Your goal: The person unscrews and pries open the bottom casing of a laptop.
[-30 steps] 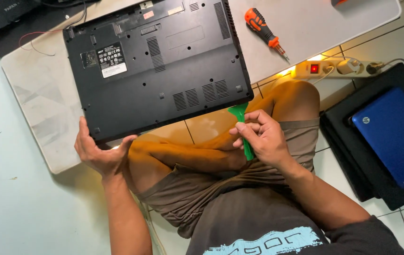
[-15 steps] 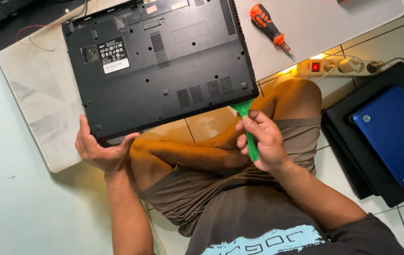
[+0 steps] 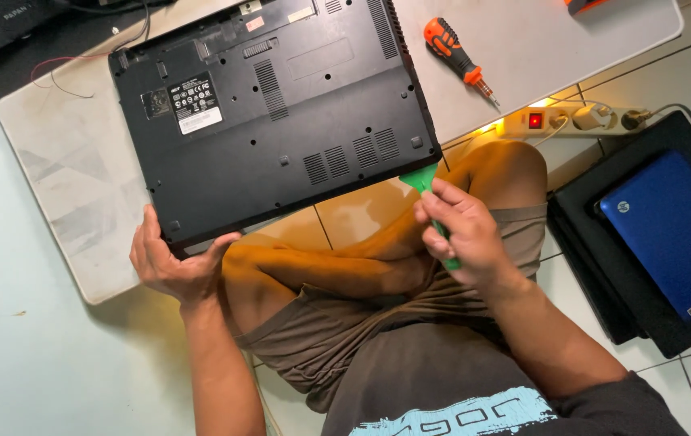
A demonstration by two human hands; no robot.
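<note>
Black laptop (image 3: pixel 273 113) lies underside up on a white board (image 3: pixel 63 178), long axis left to right, near edge overhanging the crossed legs. Left hand (image 3: pixel 172 262) grips its near-left corner. Right hand (image 3: pixel 462 234) is closed around a green pry tool (image 3: pixel 424 179), tip pointing up and left at the near-right corner. Orange screwdriver (image 3: pixel 454 50) lies on the board. Blue laptop (image 3: pixel 672 230) rests on the tiled floor (image 3: pixel 362 214) near a power strip (image 3: pixel 571 119).

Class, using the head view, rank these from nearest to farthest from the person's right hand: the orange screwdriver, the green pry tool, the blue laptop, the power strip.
1. Green pry tool: held in the right hand, its tip at the black laptop's corner.
2. Power strip: on the floor, above the hand and to the right.
3. Orange screwdriver and blue laptop: too close to call; the screwdriver lies on the white board, the laptop at far right.
</note>
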